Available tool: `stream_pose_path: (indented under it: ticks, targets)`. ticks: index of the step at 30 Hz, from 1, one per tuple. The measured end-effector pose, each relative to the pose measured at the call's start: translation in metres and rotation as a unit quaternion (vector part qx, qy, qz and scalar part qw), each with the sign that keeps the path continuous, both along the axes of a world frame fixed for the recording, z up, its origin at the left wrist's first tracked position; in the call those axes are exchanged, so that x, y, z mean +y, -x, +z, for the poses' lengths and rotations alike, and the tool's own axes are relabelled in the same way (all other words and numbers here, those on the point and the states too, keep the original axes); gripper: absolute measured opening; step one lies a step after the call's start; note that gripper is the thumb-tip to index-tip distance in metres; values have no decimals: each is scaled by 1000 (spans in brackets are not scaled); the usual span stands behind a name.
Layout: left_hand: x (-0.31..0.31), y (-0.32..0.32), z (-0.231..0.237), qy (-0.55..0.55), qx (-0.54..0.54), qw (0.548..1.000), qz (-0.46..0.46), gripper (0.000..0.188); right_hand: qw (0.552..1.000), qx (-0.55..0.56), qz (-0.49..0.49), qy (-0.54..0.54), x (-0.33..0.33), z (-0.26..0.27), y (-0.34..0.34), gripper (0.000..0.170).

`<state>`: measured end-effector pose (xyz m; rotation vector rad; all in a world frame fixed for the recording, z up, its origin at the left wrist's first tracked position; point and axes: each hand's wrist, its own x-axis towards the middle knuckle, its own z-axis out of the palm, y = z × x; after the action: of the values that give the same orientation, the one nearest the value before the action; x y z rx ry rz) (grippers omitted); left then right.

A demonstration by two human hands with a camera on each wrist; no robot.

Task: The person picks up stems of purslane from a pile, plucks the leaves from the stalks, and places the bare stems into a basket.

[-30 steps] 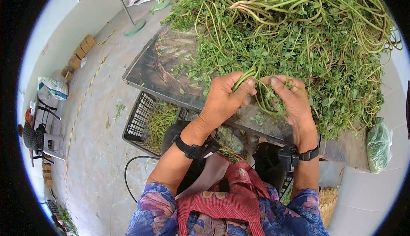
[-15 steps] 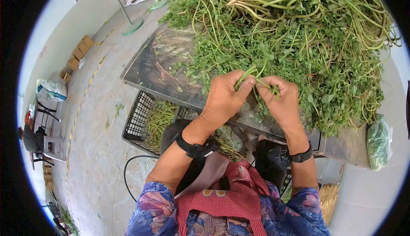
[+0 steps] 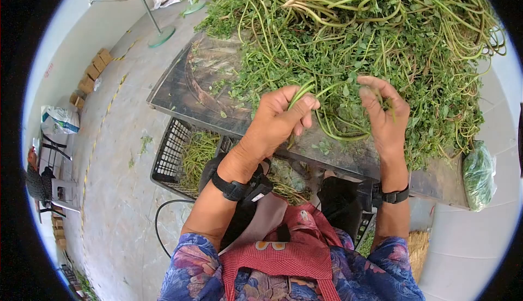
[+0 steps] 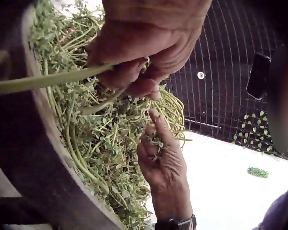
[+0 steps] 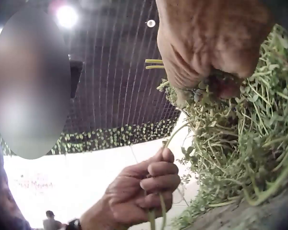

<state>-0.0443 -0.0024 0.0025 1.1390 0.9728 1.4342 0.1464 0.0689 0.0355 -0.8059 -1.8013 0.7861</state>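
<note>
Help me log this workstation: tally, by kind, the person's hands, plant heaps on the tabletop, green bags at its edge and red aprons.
Left hand and right hand: 2
Plant heap: 1
Green bag: 1
Red apron: 1
Total: 5

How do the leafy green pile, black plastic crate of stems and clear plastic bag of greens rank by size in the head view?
1. Leafy green pile (largest)
2. Black crate, partly hidden
3. Clear bag
</note>
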Motion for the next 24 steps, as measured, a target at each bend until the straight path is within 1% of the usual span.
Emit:
stream_pose_path:
  ticks: [1, 2, 3, 5, 6, 8, 9, 10, 11, 12, 13, 14, 15, 16, 17, 18, 19, 20, 22, 23, 24]
  targets:
    - [-1, 1, 1, 7, -25, 1000, -8, 22, 999, -12, -4, -43, -4, 1, 4, 21]
    - [-1, 1, 1, 8, -25, 1000, -8, 22, 996, -25, -8, -86, -7, 3, 7, 23]
    - [-2, 2, 1, 7, -29, 999, -14, 22, 996, -24, -9, -85, -7, 4, 10, 23]
    - [-2, 2, 2, 7, -32, 999, -23, 22, 983, -87, -4, -162, -4, 7, 14, 25]
    - [-2, 3, 3, 11, -29, 999, -29, 22, 983, -88, -5, -160, -1, 7, 12, 25]
    - [-3, 4, 2, 23, -26, 999, -37, 21, 962, -185, 4, -201, 5, 7, 11, 22]
    - [-2, 4, 2, 16, -21, 999, -42, 22, 956, -188, 5, -227, 5, 9, 11, 17]
    - [-2, 4, 1, 12, -17, 999, -48, 22, 958, -192, 5, -213, 4, 9, 11, 17]
    - [-1, 3, 0, -3, 8, 999, -43, 24, 958, -191, 34, -211, 3, 9, 10, 15]
    - [0, 1, -1, 7, 6, 999, -48, 24, 957, -188, 63, -212, 2, 10, 9, 14]
    - [0, 0, -1, -10, 23, 998, -53, 24, 952, -220, 86, -194, -2, 13, 10, 11]
    - [-1, -1, 1, -30, 42, 997, -56, 24, 953, -221, 85, -189, -2, 10, 9, 11]
    - [-3, 0, 4, -10, 66, 997, -49, 24, 946, -237, 85, -204, -1, 8, 9, 11]
    - [-2, -1, 4, -10, 65, 997, -50, 24, 938, -253, 86, -221, 0, 7, 8, 10]
    - [-2, -1, 3, -23, 85, 996, -31, 23, 938, -254, 86, -221, -1, 7, 8, 10]
    - [-2, -2, 2, -37, 105, 994, -12, 23, 936, -266, 78, -217, -3, 8, 7, 11]
    - [-1, -2, -1, -38, 106, 994, -12, 23, 934, -278, 68, -215, -4, 9, 7, 11]
    - [-1, -4, -4, -39, 106, 994, -4, 23, 934, -277, 67, -217, -6, 8, 7, 11]
    - [0, -7, -4, -46, 109, 993, 5, 22, 939, -261, 23, -223, -7, 3, 8, 13]
    - [-2, -9, 0, -29, 81, 996, -7, 22, 938, -260, 23, -226, -5, 2, 8, 13]
    - [-3, -12, 3, -10, 54, 998, -18, 22, 949, -226, 2, -222, -3, -1, 8, 14]
